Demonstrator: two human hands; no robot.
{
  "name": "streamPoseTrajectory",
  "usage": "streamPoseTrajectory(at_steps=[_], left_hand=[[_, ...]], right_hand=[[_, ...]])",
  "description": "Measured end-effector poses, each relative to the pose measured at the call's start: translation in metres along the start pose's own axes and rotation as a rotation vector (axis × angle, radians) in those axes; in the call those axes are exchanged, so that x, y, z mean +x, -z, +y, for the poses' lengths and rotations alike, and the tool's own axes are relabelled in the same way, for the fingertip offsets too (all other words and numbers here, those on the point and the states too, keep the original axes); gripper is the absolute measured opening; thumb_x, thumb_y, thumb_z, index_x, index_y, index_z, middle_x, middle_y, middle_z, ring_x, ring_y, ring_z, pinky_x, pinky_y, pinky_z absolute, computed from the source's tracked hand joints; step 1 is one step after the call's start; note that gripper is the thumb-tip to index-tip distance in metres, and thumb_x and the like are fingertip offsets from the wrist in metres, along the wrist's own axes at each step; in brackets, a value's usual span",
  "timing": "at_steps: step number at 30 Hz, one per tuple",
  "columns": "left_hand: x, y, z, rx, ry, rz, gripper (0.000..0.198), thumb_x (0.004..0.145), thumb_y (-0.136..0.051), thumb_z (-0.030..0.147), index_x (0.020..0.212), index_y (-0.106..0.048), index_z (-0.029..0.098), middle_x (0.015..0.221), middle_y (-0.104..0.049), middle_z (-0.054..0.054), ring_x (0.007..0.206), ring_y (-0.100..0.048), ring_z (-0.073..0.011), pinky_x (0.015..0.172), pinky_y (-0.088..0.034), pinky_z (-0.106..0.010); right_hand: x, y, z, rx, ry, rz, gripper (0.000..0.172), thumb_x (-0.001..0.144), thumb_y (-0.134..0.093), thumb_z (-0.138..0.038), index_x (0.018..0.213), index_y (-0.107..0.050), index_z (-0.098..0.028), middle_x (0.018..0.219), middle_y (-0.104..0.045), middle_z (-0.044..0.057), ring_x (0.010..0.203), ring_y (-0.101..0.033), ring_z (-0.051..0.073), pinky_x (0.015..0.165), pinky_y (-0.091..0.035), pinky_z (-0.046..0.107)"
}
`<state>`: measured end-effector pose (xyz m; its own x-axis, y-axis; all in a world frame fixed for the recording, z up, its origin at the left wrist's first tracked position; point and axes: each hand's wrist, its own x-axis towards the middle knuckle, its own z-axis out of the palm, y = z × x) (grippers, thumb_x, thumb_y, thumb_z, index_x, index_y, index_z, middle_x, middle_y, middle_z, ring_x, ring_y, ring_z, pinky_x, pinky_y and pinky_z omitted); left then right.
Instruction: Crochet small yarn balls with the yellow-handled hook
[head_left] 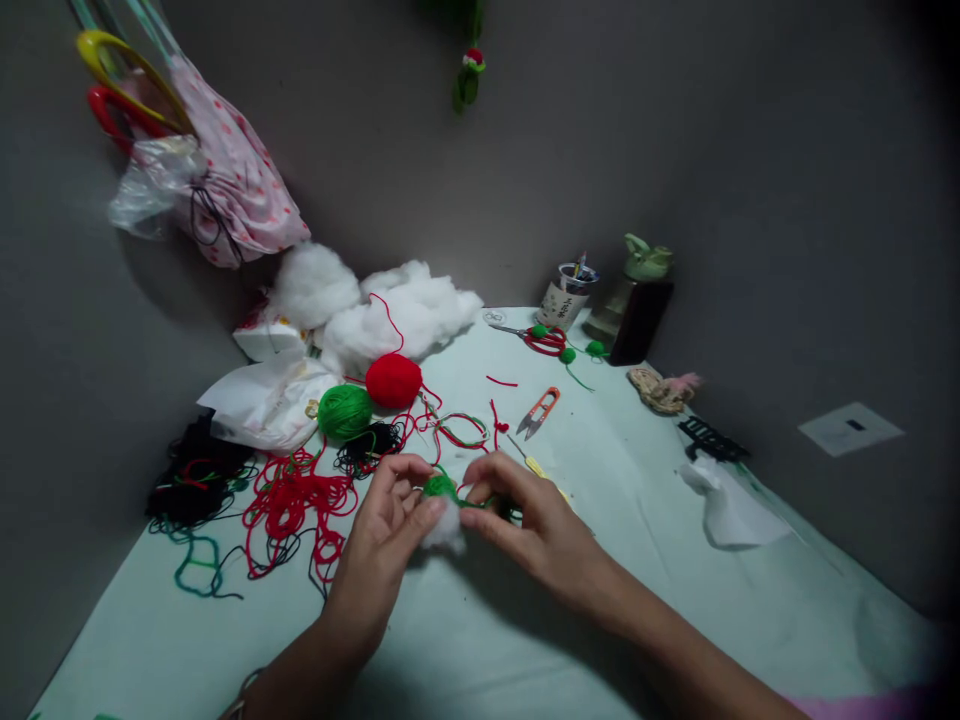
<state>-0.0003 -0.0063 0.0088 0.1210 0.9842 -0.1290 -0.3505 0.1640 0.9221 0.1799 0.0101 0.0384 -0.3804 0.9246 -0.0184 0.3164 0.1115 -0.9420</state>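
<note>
My left hand (pixel 382 535) pinches a small green crocheted piece (pixel 439 487) with a tuft of white stuffing (pixel 447 530) hanging beneath it. My right hand (pixel 529 520) meets it from the right, fingers closed on the same piece and a green strand. Both hands hover just above the pale green tablecloth (pixel 615 560). A yellow-handled crochet hook (pixel 531 462) lies just behind my right hand.
A green yarn ball (pixel 344 411) and red yarn ball (pixel 393 381) sit behind tangled red yarn (pixel 292 505) and black yarn (pixel 196 480). Orange thread snips (pixel 538 412), white stuffing heap (pixel 390 310), red scissors (pixel 541 340), a cup (pixel 568 293), a dark bottle (pixel 634 305) stand further back.
</note>
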Motion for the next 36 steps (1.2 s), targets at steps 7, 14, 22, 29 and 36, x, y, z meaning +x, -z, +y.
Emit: streamPoseTrajectory(at_steps=[7, 14, 22, 29, 36], left_hand=[[-0.002, -0.002, -0.001, 0.11, 0.032, -0.046, 0.032, 0.09, -0.073, 0.048, 0.102, -0.058, 0.022, 0.09, -0.064, 0.002, 0.081, -0.059, -0.0128, 0.074, -0.046, -0.024], [-0.002, -0.004, 0.003, 0.055, 0.037, -0.088, 0.032, 0.087, -0.076, 0.041, 0.102, -0.054, 0.023, 0.09, -0.067, 0.001, 0.08, -0.061, -0.0145, 0.072, -0.05, -0.027], [0.002, -0.003, -0.003, 0.273, -0.069, 0.036, 0.014, 0.085, -0.067, 0.03, 0.086, -0.055, 0.022, 0.074, -0.058, 0.004, 0.061, -0.051, -0.0124, 0.056, -0.044, -0.025], [-0.005, -0.01, -0.003, 0.039, 0.108, 0.018, 0.016, 0.087, -0.066, 0.031, 0.086, -0.053, 0.023, 0.071, -0.061, 0.006, 0.057, -0.056, -0.0114, 0.056, -0.045, -0.024], [-0.007, -0.011, 0.008, 0.018, 0.074, -0.077, 0.033, 0.084, -0.078, 0.042, 0.097, -0.055, 0.022, 0.082, -0.069, 0.002, 0.071, -0.065, -0.0135, 0.067, -0.053, -0.026]], right_hand=[[-0.001, -0.001, 0.003, -0.104, -0.002, 0.023, 0.026, 0.091, -0.062, -0.028, 0.068, -0.057, -0.019, 0.058, -0.045, -0.006, 0.055, -0.036, 0.01, 0.054, -0.027, 0.025], [-0.006, 0.002, 0.0, -0.202, 0.122, -0.033, 0.017, 0.098, -0.055, -0.025, 0.082, -0.058, -0.019, 0.072, -0.055, -0.003, 0.065, -0.047, 0.011, 0.063, -0.035, 0.025], [-0.011, -0.014, -0.005, -0.141, 0.24, -0.083, 0.019, 0.096, -0.05, -0.014, 0.078, -0.053, -0.021, 0.067, -0.05, -0.005, 0.058, -0.041, 0.009, 0.059, -0.033, 0.023], [-0.008, -0.019, 0.006, -0.385, 0.3, 0.101, 0.022, 0.094, -0.055, -0.021, 0.072, -0.054, -0.02, 0.063, -0.056, -0.002, 0.056, -0.043, 0.011, 0.057, -0.029, 0.026], [-0.002, -0.001, 0.002, -0.156, 0.036, 0.07, 0.029, 0.093, -0.059, -0.03, 0.067, -0.051, -0.02, 0.056, -0.048, -0.006, 0.053, -0.038, 0.01, 0.053, -0.028, 0.024]])
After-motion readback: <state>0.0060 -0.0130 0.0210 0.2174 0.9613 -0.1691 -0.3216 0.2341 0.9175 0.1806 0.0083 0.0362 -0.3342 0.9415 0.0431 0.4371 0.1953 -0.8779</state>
